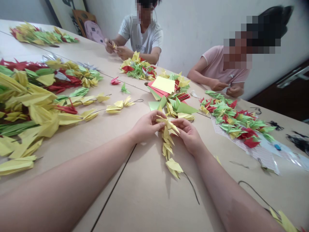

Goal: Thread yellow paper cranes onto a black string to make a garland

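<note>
Presently, the fingers of the left hand (146,127) and the right hand (187,135) are both pinching the top of a strand of yellow origami cranes (167,148).

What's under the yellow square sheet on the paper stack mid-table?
Red paper sheets stick out beneath the yellow sheet. Further down, the stack is covered and cannot be seen.
</note>
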Tool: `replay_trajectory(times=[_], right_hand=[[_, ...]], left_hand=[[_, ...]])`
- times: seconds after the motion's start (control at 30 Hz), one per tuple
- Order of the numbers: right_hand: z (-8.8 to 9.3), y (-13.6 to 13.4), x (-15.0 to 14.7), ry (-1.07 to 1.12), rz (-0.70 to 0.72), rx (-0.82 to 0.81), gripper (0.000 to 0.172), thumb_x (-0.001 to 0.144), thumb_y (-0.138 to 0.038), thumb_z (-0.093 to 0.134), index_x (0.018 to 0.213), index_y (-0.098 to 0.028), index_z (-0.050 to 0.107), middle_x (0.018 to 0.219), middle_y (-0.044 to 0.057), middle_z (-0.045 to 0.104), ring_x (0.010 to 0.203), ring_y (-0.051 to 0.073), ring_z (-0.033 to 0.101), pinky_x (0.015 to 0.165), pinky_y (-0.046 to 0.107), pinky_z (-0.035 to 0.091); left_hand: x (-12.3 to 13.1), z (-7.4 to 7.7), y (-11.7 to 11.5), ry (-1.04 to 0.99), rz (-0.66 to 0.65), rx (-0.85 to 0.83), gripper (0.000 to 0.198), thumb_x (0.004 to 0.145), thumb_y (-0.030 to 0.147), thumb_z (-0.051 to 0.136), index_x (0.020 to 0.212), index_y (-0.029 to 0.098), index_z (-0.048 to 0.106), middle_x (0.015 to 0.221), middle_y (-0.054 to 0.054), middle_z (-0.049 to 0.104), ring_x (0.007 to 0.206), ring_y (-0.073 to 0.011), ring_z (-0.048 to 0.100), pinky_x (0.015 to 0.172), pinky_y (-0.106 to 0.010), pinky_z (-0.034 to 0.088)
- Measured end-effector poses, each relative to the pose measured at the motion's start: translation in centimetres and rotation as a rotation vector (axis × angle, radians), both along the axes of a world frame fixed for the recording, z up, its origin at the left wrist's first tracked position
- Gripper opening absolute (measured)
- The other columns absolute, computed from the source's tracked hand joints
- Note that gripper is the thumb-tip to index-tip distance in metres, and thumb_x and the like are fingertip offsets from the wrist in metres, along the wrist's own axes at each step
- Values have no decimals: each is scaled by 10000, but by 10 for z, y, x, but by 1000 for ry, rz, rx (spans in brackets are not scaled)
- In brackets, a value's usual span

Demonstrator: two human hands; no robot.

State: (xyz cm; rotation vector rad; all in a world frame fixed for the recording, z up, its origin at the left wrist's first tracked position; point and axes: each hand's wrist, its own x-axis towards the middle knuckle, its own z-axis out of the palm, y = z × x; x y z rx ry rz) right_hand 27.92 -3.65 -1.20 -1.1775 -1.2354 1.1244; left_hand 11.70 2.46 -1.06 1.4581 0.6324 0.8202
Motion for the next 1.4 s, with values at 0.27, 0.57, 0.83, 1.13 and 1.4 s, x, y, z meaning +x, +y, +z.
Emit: replay_trajectory(times=[0.27,0.57,0.83,1.13,1.4], right_hand=[[-5,2,2,-82,-21,149,273,715,-281,629,971,-258,537,825,-7,583,688,110,555,622,247,458],[-2,0,1,-107,-56,154,239,730,-310,609,956,-261,550,796,-8,595,696,128,550,666,274,453],[-2,3,4,62,-125,40,228,659,-319,658,825,-235,527,688,-31,595,596,107,522,579,248,431],[1,0,5,3,74,-38,215,663,-298,674,792,-218,522,602,-63,514,498,65,427,475,194,322],[2,2,5,4,37,-5,207,646,-345,688,675,-196,546,630,-32,556,557,88,488,540,225,392]], left_hand=[[3,1,-4,-63,-24,48,171,719,123,579,884,122,534,928,-58,615,904,-161,592,826,-312,462],[1,3,-10,69,-189,359,401,764,257,566,1162,230,525,1305,-55,443,1188,-212,412,924,-312,405],[3,1,-12,123,-169,222,462,774,290,540,1215,211,422,944,-60,609,759,-136,595,644,-241,479],[-1,3,-12,127,-158,183,222,774,263,515,966,151,524,757,-25,583,690,-117,564,626,-230,444],[-2,4,-10,126,-172,178,296,785,359,512,1007,164,501,699,-15,588,649,-119,558,605,-235,429]])
